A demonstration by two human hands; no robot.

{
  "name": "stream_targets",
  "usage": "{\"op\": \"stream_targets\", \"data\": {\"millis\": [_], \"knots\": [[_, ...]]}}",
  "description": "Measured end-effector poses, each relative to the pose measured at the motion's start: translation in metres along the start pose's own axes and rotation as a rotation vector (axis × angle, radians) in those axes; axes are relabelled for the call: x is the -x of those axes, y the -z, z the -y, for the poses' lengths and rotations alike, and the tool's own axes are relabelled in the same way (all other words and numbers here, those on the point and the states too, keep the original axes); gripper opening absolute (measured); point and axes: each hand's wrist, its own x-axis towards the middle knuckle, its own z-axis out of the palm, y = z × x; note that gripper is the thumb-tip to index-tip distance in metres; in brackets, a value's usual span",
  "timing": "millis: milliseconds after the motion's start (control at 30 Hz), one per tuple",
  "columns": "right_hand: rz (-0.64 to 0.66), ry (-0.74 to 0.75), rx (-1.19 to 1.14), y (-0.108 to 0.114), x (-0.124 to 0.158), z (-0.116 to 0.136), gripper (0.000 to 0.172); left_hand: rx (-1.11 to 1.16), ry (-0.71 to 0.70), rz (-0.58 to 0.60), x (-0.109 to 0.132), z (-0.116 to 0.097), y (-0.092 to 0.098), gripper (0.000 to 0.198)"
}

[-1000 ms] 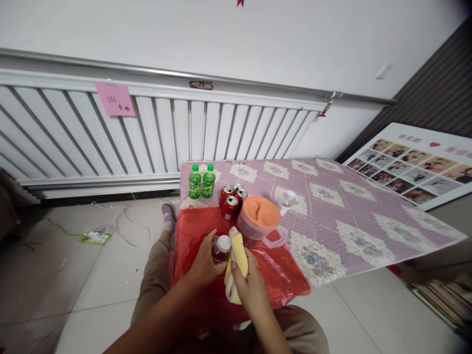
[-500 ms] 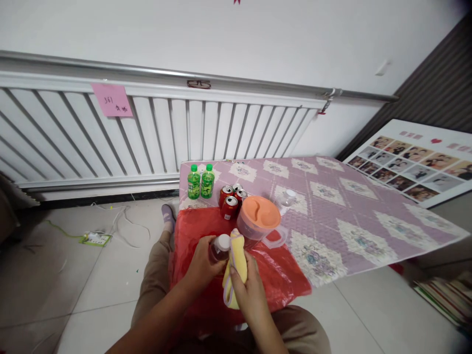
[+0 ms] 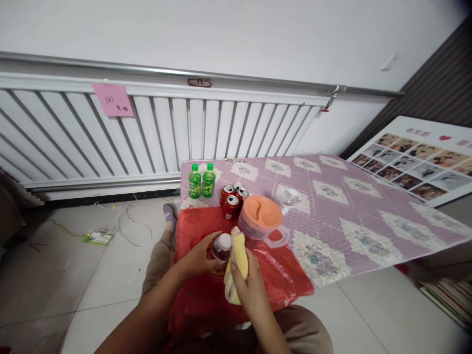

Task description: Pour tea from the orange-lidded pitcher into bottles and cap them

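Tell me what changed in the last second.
The left hand shifted slightly leftward on the white-capped bottle, baring more of it. The right hand kept the yellow cloth against it. Orange-lidded jug, red cans and green bottles stayed put.

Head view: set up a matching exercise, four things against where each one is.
1 cloth
2 white-capped bottle
3 cans
4 pink note

a stuck on the radiator
b in the left hand
c in the right hand
d on the table, beside the jug

Pairs: 1-c, 2-b, 3-d, 4-a.
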Motion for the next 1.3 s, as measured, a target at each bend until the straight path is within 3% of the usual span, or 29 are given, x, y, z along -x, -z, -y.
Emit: {"op": "stream_targets", "data": {"millis": [233,300,367,533,667,767,933,1000,1067,1167,1300], "knots": [[-0.004,0.015,0.004,-0.004,0.005,-0.006,0.05,-0.214,-0.123,-0.385,0.001,0.016,-0.038,0.076],[-0.006,0.016,0.003,-0.003,0.004,-0.007,0.05,-0.259,-0.12,-0.439,0.002,0.016,-0.042,0.074],[0.018,0.005,0.003,-0.001,0.001,-0.007,0.05,-0.243,-0.114,-0.391,0.002,0.014,-0.038,0.075],[0.027,-0.002,-0.003,-0.002,-0.001,-0.006,0.049,0.023,-0.049,-0.084,0.003,0.008,-0.015,0.087],[-0.029,-0.002,-0.011,-0.005,0.001,-0.008,0.05,0.111,0.004,-0.063,0.003,0.004,-0.011,0.076],[0.006,-0.019,-0.017,-0.005,0.001,-0.01,0.051,0.072,-0.002,-0.145,0.005,0.005,-0.021,0.069],[-0.004,0.018,-0.005,-0.008,0.002,-0.013,0.05,-0.143,-0.013,-0.455,0.008,0.012,-0.045,0.06],[-0.007,0.027,0.002,-0.009,0.003,-0.014,0.05,-0.178,-0.014,-0.523,0.007,0.016,-0.047,0.06],[-0.016,0.025,0.004,-0.008,0.002,-0.015,0.05,-0.169,-0.029,-0.484,0.007,0.017,-0.043,0.069],[0.023,0.015,0.006,-0.004,0.001,-0.014,0.052,-0.09,-0.039,-0.284,0.004,0.013,-0.027,0.087],[0.037,0.001,0.017,-0.001,0.0,-0.012,0.052,0.034,-0.026,-0.046,0.001,0.005,-0.012,0.081]]}}
